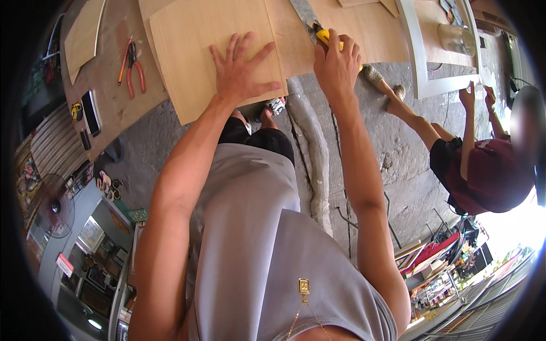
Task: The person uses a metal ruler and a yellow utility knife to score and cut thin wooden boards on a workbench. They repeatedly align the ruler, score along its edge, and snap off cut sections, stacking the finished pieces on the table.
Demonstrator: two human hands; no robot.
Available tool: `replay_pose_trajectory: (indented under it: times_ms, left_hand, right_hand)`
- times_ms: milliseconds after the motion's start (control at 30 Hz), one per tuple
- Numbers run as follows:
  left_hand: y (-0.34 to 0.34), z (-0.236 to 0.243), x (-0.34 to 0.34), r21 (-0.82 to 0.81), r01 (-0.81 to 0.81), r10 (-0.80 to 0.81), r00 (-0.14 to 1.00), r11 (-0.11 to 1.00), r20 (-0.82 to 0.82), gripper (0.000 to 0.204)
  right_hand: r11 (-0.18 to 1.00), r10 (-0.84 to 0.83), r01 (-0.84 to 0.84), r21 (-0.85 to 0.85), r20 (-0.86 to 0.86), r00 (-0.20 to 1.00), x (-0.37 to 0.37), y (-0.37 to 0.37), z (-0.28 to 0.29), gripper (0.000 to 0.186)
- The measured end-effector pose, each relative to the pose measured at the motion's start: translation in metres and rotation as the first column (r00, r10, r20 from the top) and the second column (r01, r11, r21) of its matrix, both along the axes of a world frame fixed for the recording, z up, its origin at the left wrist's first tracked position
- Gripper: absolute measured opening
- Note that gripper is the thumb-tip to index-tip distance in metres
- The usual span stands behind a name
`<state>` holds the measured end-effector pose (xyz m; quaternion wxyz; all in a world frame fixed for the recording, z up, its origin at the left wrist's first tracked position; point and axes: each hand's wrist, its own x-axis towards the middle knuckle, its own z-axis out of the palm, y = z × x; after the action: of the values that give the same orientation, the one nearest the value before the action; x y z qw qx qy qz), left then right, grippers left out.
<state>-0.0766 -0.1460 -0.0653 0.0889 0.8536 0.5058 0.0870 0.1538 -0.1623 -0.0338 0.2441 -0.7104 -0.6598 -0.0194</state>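
My left hand (pixel 242 68) lies flat with fingers spread on a thin light-brown wood sheet (pixel 187 57), whose near edge juts past the table edge. To its right, my right hand (pixel 336 68) is closed around a yellow-and-black handled tool (pixel 323 37). Most of the handle is hidden by my fingers, and its exact kind cannot be made out. A grey metal strip (pixel 303 11) extends up and left beside the tool's front end. Whether it is part of the tool I cannot tell. Beneath both hands spreads a wider wood panel (pixel 375 34).
At left on the table (pixel 114 108) lie red-handled pliers (pixel 135 71), a pencil (pixel 125 62), a phone (pixel 90 112) and a yellow tape measure (pixel 76 111). At right a person (pixel 483 153) sits touching a white frame (pixel 421 68) near a clear jar (pixel 458 40).
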Motion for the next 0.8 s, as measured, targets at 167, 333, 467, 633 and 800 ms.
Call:
replay_pose_trajectory:
  times_ms: [167,333,467,633,800]
  left_hand:
    - [0.0,-0.008,-0.004,0.051,-0.04,0.034,0.993,0.998,0.109,0.083]
    - [0.004,-0.009,-0.002,0.072,-0.032,0.019,0.984,0.997,0.18,0.077]
    - [0.003,-0.009,-0.003,0.051,-0.026,0.016,0.982,0.998,0.189,0.076]
    - [0.005,-0.006,-0.004,0.025,-0.027,0.021,0.975,0.999,0.221,0.073]
    - [0.003,0.005,-0.007,0.052,-0.017,0.005,0.974,0.998,0.228,0.072]
  right_hand:
    - [0.929,-0.2,-0.031,-0.368,-0.574,0.794,-0.05,-0.077,-0.018,0.023]
    - [0.841,-0.532,-0.144,-0.521,-0.846,-0.047,-0.072,-0.091,-0.058,0.03]
    - [0.887,-0.461,-0.126,-0.444,-0.868,-0.184,-0.075,-0.095,-0.072,0.027]
    - [0.897,-0.427,-0.037,-0.441,-0.842,-0.33,-0.09,-0.095,-0.06,0.026]
    - [0.895,-0.414,0.004,-0.447,-0.833,-0.368,-0.096,-0.094,-0.039,0.027]
